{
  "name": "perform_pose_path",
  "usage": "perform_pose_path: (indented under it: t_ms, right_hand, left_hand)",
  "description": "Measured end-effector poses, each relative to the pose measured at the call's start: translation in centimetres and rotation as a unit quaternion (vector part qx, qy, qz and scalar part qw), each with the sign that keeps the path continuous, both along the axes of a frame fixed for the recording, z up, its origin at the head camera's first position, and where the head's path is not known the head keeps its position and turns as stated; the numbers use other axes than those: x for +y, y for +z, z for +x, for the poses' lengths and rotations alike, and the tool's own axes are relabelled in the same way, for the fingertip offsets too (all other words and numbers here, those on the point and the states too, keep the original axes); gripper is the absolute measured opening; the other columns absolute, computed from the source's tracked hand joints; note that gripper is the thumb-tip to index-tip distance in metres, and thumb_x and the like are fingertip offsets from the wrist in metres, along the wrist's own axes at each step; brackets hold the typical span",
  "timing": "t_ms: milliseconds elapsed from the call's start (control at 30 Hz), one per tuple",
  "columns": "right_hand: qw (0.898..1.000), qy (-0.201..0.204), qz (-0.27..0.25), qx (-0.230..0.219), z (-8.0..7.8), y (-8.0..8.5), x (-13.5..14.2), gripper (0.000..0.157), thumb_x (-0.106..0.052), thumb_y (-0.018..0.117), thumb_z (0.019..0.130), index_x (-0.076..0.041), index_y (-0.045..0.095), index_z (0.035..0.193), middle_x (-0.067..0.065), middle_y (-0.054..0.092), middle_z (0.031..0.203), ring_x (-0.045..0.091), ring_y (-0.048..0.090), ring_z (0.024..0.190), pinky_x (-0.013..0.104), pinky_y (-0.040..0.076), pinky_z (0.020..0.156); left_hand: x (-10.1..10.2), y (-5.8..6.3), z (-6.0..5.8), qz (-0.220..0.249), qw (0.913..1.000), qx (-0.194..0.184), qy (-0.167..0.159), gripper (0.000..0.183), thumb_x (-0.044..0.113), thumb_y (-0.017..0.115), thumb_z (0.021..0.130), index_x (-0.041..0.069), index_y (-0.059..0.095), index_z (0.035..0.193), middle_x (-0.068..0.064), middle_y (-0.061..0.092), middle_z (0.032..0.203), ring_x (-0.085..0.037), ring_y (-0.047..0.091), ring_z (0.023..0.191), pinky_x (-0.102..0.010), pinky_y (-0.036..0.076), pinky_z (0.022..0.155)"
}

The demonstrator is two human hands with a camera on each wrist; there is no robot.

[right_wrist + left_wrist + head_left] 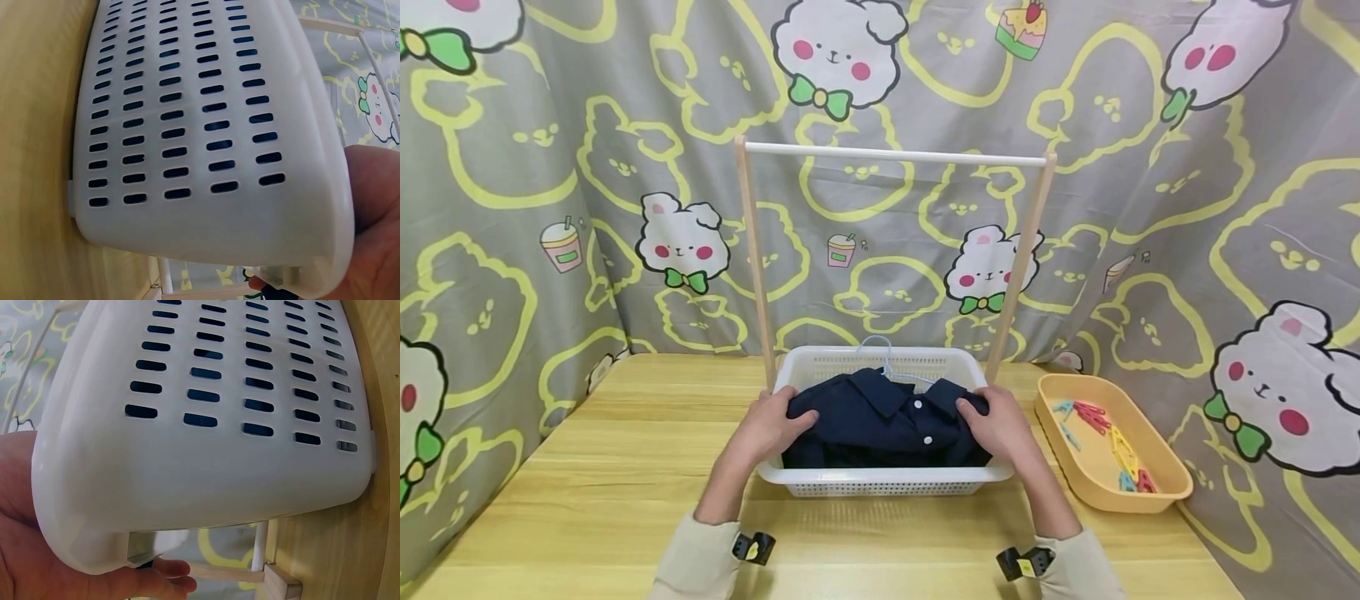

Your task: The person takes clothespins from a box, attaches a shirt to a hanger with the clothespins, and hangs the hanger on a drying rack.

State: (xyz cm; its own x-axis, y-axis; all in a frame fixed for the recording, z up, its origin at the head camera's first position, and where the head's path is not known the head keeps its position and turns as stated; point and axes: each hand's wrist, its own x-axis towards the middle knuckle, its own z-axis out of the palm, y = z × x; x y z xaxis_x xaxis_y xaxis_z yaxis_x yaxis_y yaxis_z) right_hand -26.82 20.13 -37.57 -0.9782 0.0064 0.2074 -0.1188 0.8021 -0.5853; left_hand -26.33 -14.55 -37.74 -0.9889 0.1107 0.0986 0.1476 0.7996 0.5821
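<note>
A white plastic basket (886, 476) with slotted sides stands on the table. Inside lies a dark navy collared shirt (850, 425) with white buttons. The pale hook of a clothes hanger (876, 339) rises behind its collar. My left hand (777, 423) grips the basket's left end, its thumb over the shirt. In the left wrist view, fingertips (175, 578) curl below the rim beside a bit of dark cloth. Similarly, my right hand (997, 422) grips the right end, thumb on the shirt; its fingers are mostly hidden in the right wrist view.
Behind the basket stands a wooden rack with a white crossbar (895, 154). To the right, an orange tray (1120, 500) holds several coloured clothespins (1122, 454). A patterned grey curtain (880, 200) surrounds the wooden table (610, 467) at the back and sides.
</note>
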Motion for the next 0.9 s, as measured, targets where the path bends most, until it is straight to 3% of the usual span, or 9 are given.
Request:
perform_pose_path:
  t_ms: [167, 467, 700, 900]
  right_hand:
    - [1.0, 0.001, -0.024, 0.006, 0.3, 0.6, 0.1, 0.044, -0.028, 0.059, 0.101, 0.007, 0.062, 0.128, 0.031, 0.058, 0.131, 0.046, 0.053, 0.126, 0.058, 0.041, 0.108]
    - [0.997, -0.013, -0.065, 0.036, 0.3, 1.3, 0.3, 0.041, -0.026, 0.058, 0.101, 0.005, 0.063, 0.128, 0.029, 0.061, 0.13, 0.044, 0.056, 0.124, 0.057, 0.042, 0.108]
    - [0.992, -0.033, -0.111, 0.049, 0.6, 2.4, 0.5, 0.041, -0.026, 0.059, 0.101, 0.005, 0.063, 0.127, 0.028, 0.061, 0.13, 0.042, 0.054, 0.125, 0.054, 0.04, 0.111]
    - [0.989, -0.055, -0.131, 0.051, 0.9, 3.3, 0.5, 0.04, -0.029, 0.058, 0.102, 0.001, 0.064, 0.127, 0.025, 0.061, 0.132, 0.04, 0.053, 0.128, 0.054, 0.039, 0.112]
  left_hand:
    - [0.0, 0.6, 0.3, 0.028, 0.9996, 0.0, 0.005, 0.044, 0.033, 0.063, 0.098, -0.001, 0.059, 0.126, -0.026, 0.058, 0.117, -0.042, 0.052, 0.111, -0.056, 0.046, 0.093]
    - [0.0, 1.3, 0.4, 0.065, 0.9976, 0.019, 0.014, 0.063, 0.041, 0.059, 0.1, 0.009, 0.043, 0.152, -0.034, 0.042, 0.144, -0.047, 0.042, 0.131, -0.064, 0.04, 0.104]
    - [0.1, 2.3, 0.8, 0.096, 0.9949, 0.027, 0.02, 0.059, 0.051, 0.055, 0.101, 0.013, 0.053, 0.146, -0.027, 0.048, 0.141, -0.042, 0.046, 0.129, -0.062, 0.04, 0.105]
    - [0.2, 3.0, 0.9, 0.12, 0.9915, 0.043, 0.025, 0.06, 0.054, 0.051, 0.102, 0.012, 0.056, 0.144, -0.023, 0.047, 0.15, -0.044, 0.042, 0.141, -0.062, 0.035, 0.113]
